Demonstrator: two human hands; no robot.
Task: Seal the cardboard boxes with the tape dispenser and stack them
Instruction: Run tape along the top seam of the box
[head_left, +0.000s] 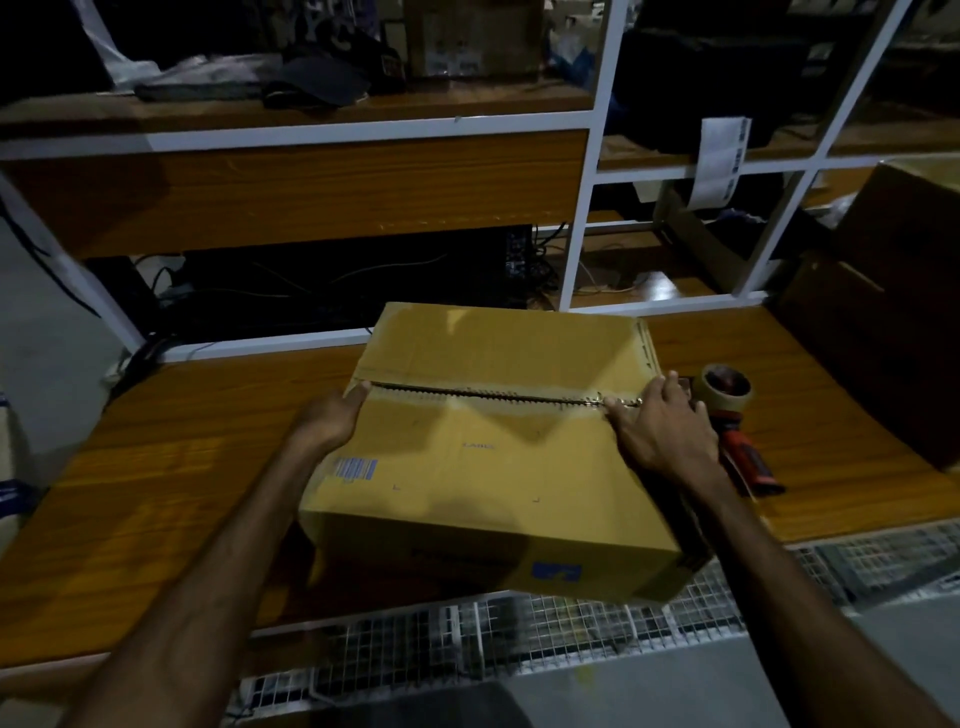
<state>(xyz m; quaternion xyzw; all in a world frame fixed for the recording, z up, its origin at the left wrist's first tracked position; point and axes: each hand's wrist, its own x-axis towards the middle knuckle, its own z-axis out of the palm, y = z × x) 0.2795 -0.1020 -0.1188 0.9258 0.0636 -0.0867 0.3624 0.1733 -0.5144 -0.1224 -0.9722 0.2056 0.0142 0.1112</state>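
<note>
A closed cardboard box lies on the wooden table, its two top flaps meeting in a seam across the middle. My left hand presses against the box's left edge at the end of the seam. Over at the right end of the seam, my right hand rests flat on the top, fingers spread. A tape dispenser with a red handle and a brown tape roll lies on the table just right of the box, partly hidden behind my right hand.
A larger brown cardboard box stands at the table's right end. White-framed wooden shelves rise behind the table, holding cables, bags and boxes. A wire mesh panel runs along the table's near edge.
</note>
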